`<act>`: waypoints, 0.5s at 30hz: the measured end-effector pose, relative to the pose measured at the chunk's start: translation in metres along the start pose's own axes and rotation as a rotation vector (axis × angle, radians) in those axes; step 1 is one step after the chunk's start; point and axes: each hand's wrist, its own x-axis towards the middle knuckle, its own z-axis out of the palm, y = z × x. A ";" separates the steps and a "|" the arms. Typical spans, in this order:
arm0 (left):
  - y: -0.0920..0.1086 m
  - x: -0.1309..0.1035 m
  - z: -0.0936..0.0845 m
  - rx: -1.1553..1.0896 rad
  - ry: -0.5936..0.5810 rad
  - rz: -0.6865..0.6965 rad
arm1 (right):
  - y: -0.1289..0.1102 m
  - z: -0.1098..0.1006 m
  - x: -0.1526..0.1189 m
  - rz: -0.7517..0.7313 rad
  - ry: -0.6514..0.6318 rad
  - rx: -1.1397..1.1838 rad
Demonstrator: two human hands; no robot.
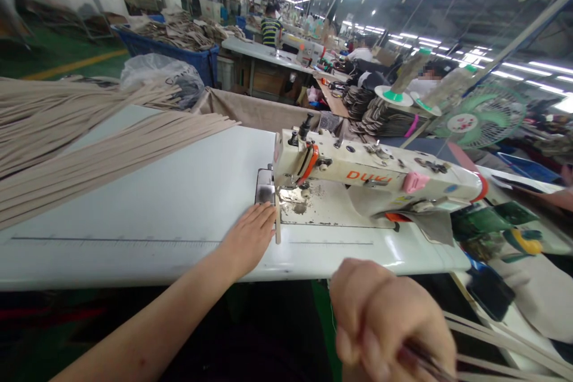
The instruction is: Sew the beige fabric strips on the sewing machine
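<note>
My left hand [254, 231] lies flat on the sewing table, fingers stretched toward the metal plate by the needle. Along its fingertips runs a narrow beige fabric strip [278, 230], its near end sticking out toward me from under the head of the white sewing machine [358, 173]. My right hand [389, 316] is raised close to the camera in front of the table edge, fingers curled shut. Something thin and dark shows at the bottom of that fist, too blurred to name.
Bundles of long beige strips [98, 155] cover the table's left side. Behind stand a blue bin [192, 62] of fabric pieces and a plastic bag [154, 74]. To the right are thread cones, a green fan [486, 116], a dark phone-like object [491, 292] and more strips. Other people sit farther back.
</note>
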 end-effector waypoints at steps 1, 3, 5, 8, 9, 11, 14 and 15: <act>0.000 0.000 0.000 0.000 0.002 -0.001 | 0.008 0.001 0.006 -0.001 0.018 0.006; 0.001 0.001 -0.001 -0.005 0.001 -0.003 | 0.033 0.000 0.012 0.055 0.061 -0.099; 0.001 0.002 -0.001 -0.020 -0.005 -0.012 | 0.068 -0.007 0.009 0.138 0.082 -0.316; 0.001 0.002 -0.001 -0.042 -0.012 -0.027 | 0.125 -0.023 -0.003 0.198 0.116 -0.595; 0.000 0.002 -0.001 -0.043 -0.017 -0.028 | 0.141 -0.027 -0.008 0.225 0.128 -0.676; 0.000 0.003 -0.001 -0.038 -0.025 -0.033 | 0.166 -0.033 -0.016 0.268 0.153 -0.813; -0.001 0.005 0.002 -0.037 -0.028 -0.050 | 0.181 -0.035 -0.023 0.255 0.156 -0.940; -0.002 0.006 0.004 -0.041 -0.029 -0.058 | 0.182 -0.033 -0.024 0.237 0.138 -0.972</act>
